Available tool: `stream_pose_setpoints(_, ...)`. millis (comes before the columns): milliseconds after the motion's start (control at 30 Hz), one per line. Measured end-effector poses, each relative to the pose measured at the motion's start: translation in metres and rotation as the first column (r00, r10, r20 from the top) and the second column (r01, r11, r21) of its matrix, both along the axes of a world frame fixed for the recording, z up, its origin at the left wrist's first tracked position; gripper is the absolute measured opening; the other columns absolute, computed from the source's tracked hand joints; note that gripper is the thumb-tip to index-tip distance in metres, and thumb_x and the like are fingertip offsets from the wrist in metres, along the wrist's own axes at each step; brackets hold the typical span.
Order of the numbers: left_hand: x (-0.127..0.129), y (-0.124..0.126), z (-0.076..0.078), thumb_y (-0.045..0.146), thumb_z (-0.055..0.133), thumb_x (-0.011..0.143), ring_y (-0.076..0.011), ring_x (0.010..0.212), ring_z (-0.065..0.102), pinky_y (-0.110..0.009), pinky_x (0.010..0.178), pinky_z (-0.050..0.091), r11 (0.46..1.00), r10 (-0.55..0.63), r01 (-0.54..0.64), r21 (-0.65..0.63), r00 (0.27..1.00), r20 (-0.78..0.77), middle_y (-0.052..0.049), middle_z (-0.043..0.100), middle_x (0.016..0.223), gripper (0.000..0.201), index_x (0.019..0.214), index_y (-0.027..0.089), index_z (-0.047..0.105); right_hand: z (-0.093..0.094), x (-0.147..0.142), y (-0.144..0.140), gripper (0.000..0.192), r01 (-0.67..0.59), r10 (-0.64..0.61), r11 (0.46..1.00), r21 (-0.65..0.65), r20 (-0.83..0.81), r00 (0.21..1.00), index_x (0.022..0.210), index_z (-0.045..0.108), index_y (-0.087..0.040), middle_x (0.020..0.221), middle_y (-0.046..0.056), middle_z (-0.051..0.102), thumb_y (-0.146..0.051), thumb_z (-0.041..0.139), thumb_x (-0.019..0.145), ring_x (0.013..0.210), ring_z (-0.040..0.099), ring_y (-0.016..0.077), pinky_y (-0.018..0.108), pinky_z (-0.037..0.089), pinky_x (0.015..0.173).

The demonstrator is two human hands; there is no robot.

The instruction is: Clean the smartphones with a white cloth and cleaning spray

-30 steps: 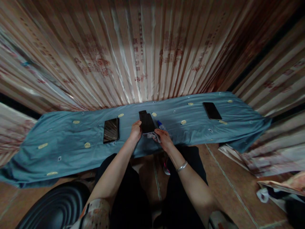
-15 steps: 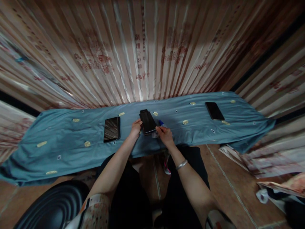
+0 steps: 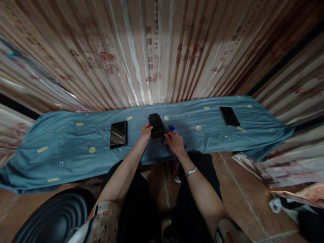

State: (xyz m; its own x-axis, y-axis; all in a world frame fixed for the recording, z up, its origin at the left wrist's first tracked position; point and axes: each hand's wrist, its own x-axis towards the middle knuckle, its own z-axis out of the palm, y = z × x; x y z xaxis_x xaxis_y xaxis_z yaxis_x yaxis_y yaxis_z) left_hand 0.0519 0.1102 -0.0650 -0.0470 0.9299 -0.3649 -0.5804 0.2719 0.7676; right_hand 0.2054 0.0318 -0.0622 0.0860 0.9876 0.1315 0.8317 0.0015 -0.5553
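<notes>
A black phone (image 3: 157,130) lies on the blue cloth in front of me, tilted slightly. A dark flat piece overlaps it and juts a little past its far end; I cannot tell what kind it is. My left hand (image 3: 146,131) grips the phone's left edge between thumb and fingers. At the near right corner my right hand (image 3: 174,141) is closed in a pinch, on the phone's edge or on the dark piece over it. Beside the right fingers lies a small clear thing with a blue end (image 3: 173,128), partly hidden by the hand.
A black tablet (image 3: 118,135) lies to the left and another dark phone (image 3: 229,116) farther right, both on the blue patterned cloth (image 3: 76,145). A pleated curtain (image 3: 136,50) hangs close behind. A black ribbed round object (image 3: 55,219) stands at the lower left.
The dark piece has shifted toward me and juts out less at the phone's far end. Both hands stay at the phone. The view has moved slightly.
</notes>
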Motion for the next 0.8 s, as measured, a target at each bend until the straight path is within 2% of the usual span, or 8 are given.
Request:
stream_pose_setpoints(133,0.006,-0.001,0.006,0.0,0.061,0.066,-0.0144,0.064,0.063,-0.025,0.071,0.05,1.0,0.023,-0.024,-0.014,0.994,-0.111,0.001,0.07,0.065,0.024,0.081,0.016,0.071,0.003,-0.003,0.001,0.033,-0.002,0.001,1.0,-0.013,-0.022,1.0,0.094,0.07,-0.017,0.085,0.018,0.071,-0.04,0.046,0.098,0.08,0.068,0.0284,0.039,0.048,0.078)
stream_pose_setpoints(333,0.012,0.004,0.01,-0.001,0.06,0.069,-0.0162,0.06,0.061,-0.027,0.068,0.049,0.998,0.045,-0.053,-0.034,0.98,-0.195,0.001,0.066,0.058,0.02,0.071,0.016,0.07,0.012,-0.008,0.001,0.025,0.011,-0.011,1.0,-0.013,-0.023,1.0,0.089,0.07,-0.019,0.078,0.016,0.07,-0.035,0.052,0.096,0.082,0.068,0.0279,0.037,0.047,0.079)
stream_pose_setpoints(500,0.014,0.006,0.009,0.0,0.06,0.07,-0.014,0.055,0.055,-0.025,0.063,0.045,0.994,0.087,-0.102,-0.049,0.967,-0.24,0.003,0.06,0.053,0.019,0.065,0.017,0.064,0.021,-0.011,0.0,0.028,0.025,-0.019,0.998,-0.059,0.087,0.996,0.098,0.07,-0.015,0.087,0.019,0.072,-0.034,0.049,0.097,0.085,0.069,0.0288,0.037,0.047,0.079)
stream_pose_setpoints(600,0.013,0.003,0.009,0.001,0.062,0.069,-0.0142,0.064,0.059,-0.024,0.069,0.046,0.989,0.125,-0.139,-0.04,0.959,-0.253,0.002,0.062,0.061,0.017,0.068,0.018,0.063,0.025,-0.01,-0.003,0.034,0.041,-0.038,0.999,-0.02,0.107,0.994,0.106,0.069,-0.014,0.089,0.018,0.073,-0.041,0.049,0.097,0.087,0.07,0.0278,0.035,0.048,0.08)
stream_pose_setpoints(700,0.01,-0.005,0.01,0.002,0.065,0.067,-0.0148,0.086,0.064,-0.024,0.082,0.047,0.982,0.173,-0.186,-0.026,0.951,-0.256,0.001,0.068,0.079,0.021,0.079,0.019,0.063,0.028,-0.004,-0.007,0.038,0.068,-0.068,0.998,-0.004,-0.006,0.998,0.113,0.067,-0.015,0.097,0.017,0.074,-0.046,0.059,0.092,0.095,0.07,0.0284,0.036,0.049,0.084)
stream_pose_setpoints(800,0.009,-0.018,0.012,0.004,0.066,0.067,-0.0161,0.098,0.063,-0.025,0.089,0.046,0.98,0.189,-0.2,-0.017,0.948,-0.257,-0.001,0.069,0.089,0.023,0.084,0.02,0.063,0.028,0.002,-0.01,0.04,0.05,-0.046,0.999,0.015,-0.217,0.975,0.117,0.067,-0.017,0.11,0.013,0.073,-0.04,0.069,0.084,0.104,0.068,0.0264,0.035,0.05,0.09)
